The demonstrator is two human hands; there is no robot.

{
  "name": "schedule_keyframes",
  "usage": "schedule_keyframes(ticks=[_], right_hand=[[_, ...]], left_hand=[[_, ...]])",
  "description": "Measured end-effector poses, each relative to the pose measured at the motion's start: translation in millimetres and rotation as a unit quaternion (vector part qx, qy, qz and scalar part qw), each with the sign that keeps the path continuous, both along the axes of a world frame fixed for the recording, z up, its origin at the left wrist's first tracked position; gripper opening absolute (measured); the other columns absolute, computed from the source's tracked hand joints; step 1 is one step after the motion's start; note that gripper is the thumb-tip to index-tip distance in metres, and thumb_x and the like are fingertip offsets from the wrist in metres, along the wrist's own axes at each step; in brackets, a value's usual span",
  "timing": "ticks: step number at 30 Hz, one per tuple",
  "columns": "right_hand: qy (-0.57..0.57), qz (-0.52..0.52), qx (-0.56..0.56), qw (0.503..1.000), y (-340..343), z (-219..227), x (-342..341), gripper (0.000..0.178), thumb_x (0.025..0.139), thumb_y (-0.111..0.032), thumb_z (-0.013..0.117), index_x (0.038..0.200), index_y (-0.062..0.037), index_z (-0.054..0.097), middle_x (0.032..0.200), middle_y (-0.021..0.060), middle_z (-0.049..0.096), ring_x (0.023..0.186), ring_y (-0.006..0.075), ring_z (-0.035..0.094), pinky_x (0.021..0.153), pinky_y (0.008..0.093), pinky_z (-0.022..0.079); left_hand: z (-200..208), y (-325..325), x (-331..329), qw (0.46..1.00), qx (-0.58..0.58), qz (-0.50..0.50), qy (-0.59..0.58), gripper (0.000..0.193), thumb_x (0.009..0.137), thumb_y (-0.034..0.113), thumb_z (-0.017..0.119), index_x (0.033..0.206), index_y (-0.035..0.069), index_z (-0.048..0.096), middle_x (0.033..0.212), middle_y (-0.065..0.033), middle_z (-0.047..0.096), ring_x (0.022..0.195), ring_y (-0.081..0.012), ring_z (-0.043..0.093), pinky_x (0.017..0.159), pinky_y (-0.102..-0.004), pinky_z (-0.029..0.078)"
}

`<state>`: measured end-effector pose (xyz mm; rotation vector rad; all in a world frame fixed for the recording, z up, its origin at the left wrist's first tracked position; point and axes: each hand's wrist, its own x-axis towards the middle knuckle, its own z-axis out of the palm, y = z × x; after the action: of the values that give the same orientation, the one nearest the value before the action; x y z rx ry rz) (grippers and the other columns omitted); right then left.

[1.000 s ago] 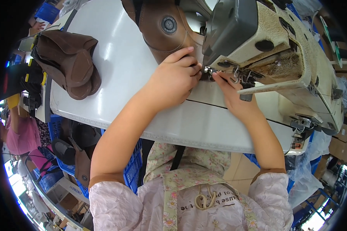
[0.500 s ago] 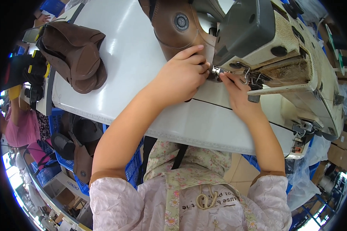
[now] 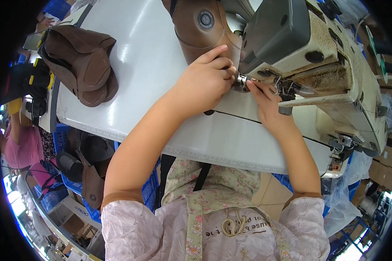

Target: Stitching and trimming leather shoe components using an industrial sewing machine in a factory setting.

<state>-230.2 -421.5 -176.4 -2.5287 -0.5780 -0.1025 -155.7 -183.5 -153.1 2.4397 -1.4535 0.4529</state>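
Observation:
A brown leather shoe upper [image 3: 195,35] with a round dark badge lies on the white sewing table, its near end by the metal presser foot [image 3: 242,79] of a sewing machine. My left hand [image 3: 204,85] grips that near end, the index finger stretched over the leather and the other fingers curled. Close against the presser foot's right side are the fingertips of my right hand [image 3: 272,106]. Those fingers are bent together and partly hidden by the machine head, so what they pinch cannot be made out.
The machine head [image 3: 287,39] stands over the right of the table [image 3: 139,100]. Stacked brown shoe uppers [image 3: 82,65] lie at the left. Below the left edge, a blue crate [image 3: 62,139] holds more shoe pieces. A person in a pink top [image 3: 21,148] is at far left.
The shoe upper has turned slightly and shifted a little to the right at its far end. My left hand moves slightly with it; my right hand stays by the presser foot.

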Motion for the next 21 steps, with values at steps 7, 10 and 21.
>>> schedule_keyframes(ticks=[7,10,21], right_hand=[[0.027,-0.075,0.095,0.992,5,-4,0,0.024,0.091,-0.008,0.059,0.112,-0.0056,0.07,0.107,0.0165,0.069,0.1,0.033,0.066,0.084,0.0398,0.051],[0.015,-0.075,0.094,0.993,3,-7,2,0.022,0.09,-0.009,0.059,0.109,-0.0052,0.069,0.102,0.0165,0.07,0.097,0.0343,0.066,0.082,0.0401,0.051],[-0.01,-0.112,0.072,0.991,-5,-35,2,0.011,0.084,-0.01,0.06,0.087,-0.0025,0.068,0.075,0.0182,0.065,0.069,0.041,0.06,0.062,0.0445,0.049]], left_hand=[[0,1,-1,1.0,0.009,0.004,0.018,0.027,0.075,0.012,0.063,0.097,0.006,0.077,0.108,0.0017,0.069,0.114,-0.0153,0.058,0.121,-0.0393,0.028],[2,0,-2,1.0,0.017,0.012,0.015,0.029,0.074,0.012,0.064,0.099,0.005,0.076,0.109,0.0014,0.07,0.115,-0.0152,0.057,0.121,-0.0394,0.028],[1,-2,-1,0.999,0.002,0.011,0.042,0.026,0.075,0.012,0.064,0.097,0.003,0.076,0.107,-0.0007,0.072,0.114,-0.0154,0.059,0.121,-0.0397,0.028]])
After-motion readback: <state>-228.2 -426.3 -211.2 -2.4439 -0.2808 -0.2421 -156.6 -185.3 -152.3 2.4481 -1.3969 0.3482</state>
